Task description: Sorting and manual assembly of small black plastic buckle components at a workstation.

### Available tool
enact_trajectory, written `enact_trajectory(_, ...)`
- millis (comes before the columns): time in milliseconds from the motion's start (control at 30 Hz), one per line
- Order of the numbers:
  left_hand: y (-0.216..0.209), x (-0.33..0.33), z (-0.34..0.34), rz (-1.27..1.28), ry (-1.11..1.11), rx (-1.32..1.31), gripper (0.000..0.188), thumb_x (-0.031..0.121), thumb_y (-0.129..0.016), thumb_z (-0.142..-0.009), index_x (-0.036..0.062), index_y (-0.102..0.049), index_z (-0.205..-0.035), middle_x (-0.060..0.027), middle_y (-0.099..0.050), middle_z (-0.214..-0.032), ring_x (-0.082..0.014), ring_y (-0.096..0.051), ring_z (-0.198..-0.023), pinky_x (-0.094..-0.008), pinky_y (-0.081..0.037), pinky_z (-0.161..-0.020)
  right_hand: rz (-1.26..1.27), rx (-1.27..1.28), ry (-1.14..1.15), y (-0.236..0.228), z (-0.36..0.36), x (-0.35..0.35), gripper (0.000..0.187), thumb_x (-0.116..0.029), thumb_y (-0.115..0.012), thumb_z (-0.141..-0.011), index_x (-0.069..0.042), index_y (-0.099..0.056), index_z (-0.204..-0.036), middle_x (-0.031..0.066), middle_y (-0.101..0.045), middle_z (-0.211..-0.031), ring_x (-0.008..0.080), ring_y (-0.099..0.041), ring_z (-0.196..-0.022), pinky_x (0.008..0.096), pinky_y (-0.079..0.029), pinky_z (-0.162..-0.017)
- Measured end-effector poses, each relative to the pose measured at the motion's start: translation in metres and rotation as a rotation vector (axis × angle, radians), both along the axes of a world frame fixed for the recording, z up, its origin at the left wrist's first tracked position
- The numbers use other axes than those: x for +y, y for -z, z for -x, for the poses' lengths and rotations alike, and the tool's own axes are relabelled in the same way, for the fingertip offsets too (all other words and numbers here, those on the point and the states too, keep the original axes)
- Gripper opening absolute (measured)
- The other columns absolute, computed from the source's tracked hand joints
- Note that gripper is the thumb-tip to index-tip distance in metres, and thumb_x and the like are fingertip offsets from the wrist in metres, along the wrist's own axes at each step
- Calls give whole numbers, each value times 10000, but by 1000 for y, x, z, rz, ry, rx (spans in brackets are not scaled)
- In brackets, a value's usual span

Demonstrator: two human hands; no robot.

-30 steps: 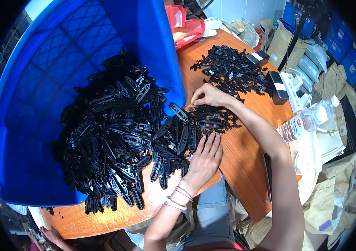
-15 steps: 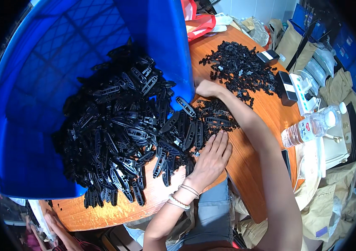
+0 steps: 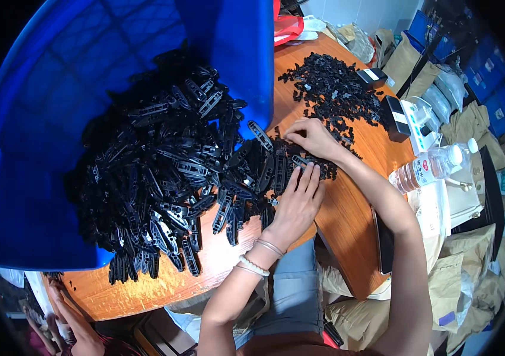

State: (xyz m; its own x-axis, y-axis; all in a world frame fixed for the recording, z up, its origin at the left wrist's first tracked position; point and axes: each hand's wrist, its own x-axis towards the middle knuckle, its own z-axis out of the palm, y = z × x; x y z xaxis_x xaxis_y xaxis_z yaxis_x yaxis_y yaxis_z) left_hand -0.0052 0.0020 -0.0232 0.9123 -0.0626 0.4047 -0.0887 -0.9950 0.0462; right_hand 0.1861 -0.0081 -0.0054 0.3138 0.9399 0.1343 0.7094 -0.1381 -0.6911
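Observation:
My left hand (image 3: 298,206), with bracelets on its wrist, lies flat with fingers stretched out. Its fingertips rest on a slotted black plastic part (image 3: 300,161) at the edge of the pile. Just beyond, my right hand (image 3: 316,137) is closed, thumb and forefinger pressed together above small black pieces; anything in the pinch is too small to make out. To the left, many long, slotted black plastic parts (image 3: 190,169) spill from a tipped blue tub (image 3: 33,207) onto the wooden table (image 3: 347,216).
Small black pieces (image 3: 338,89) form a heap at the far right. Beside it are black boxes (image 3: 396,118), a white power strip (image 3: 419,133) and clear plastic bottles (image 3: 424,169). Brown bags (image 3: 472,255) crowd the right side. Another person's arm (image 3: 74,311) shows at lower left.
My right hand has come back from the tub's edge, toward me and slightly right, over the small pieces. My left hand stays at the slotted parts. The whole view has shifted slightly.

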Motion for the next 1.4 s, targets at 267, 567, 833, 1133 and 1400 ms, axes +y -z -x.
enact_trajectory(267, 2, 17, -2, 23, -23, -39, 260, 158, -526, -817, 50, -572, -1049, -149, -502, -1260, -315, -379, -1265, -534, -183, -1088, -232, -221, 33, 25, 4, 10, 260, -228, -530, -893, -19, -677, -937, 123, -651, -1001, 262, -575, -1044, 426, -300, -1020)
enact_trajectory(567, -3, 17, 23, 106, 12, -87, 294, 217, -582, -832, 80, -548, -1090, -176, -433, -1326, -336, -355, -1274, -472, -242, -1078, -108, -355, 419, 24, -52, -57, 383, -331, -388, -969, -98, -662, -1101, 96, -527, -1299, 270, -374, -1288, 430, -215, -1082)
enact_trajectory(833, -3, 4, 8, 234, 11, -70, 525, 411, -700, -716, 96, -581, -1120, -192, -360, -1376, -375, -281, -1304, -559, -191, -1067, -344, 97, 541, 41, 34, -23, 388, -356, -479, -935, -39, -681, -1032, 150, -654, -1062, 247, -508, -1168, 351, -364, -995)
enact_trajectory(1133, 10, 15, 20, 203, 31, -178, 537, 490, -650, -736, 155, -589, -1152, -236, -376, -1351, -376, -255, -1317, -535, -161, -1086, -242, -9, 531, 30, 25, -62, 414, -336, -408, -970, -24, -664, -1061, 168, -621, -1135, 283, -454, -1229, 367, -320, -1034)
enact_trajectory(1400, 7, 20, 35, 247, 9, -161, 415, 423, -686, -725, 112, -599, -987, -234, -462, -1259, -388, -301, -1289, -553, -158, -1080, -380, 560, 568, 31, 92, -36, 373, -303, -497, -948, 18, -682, -989, 144, -667, -979, 169, -590, -923, 299, -439, -844)
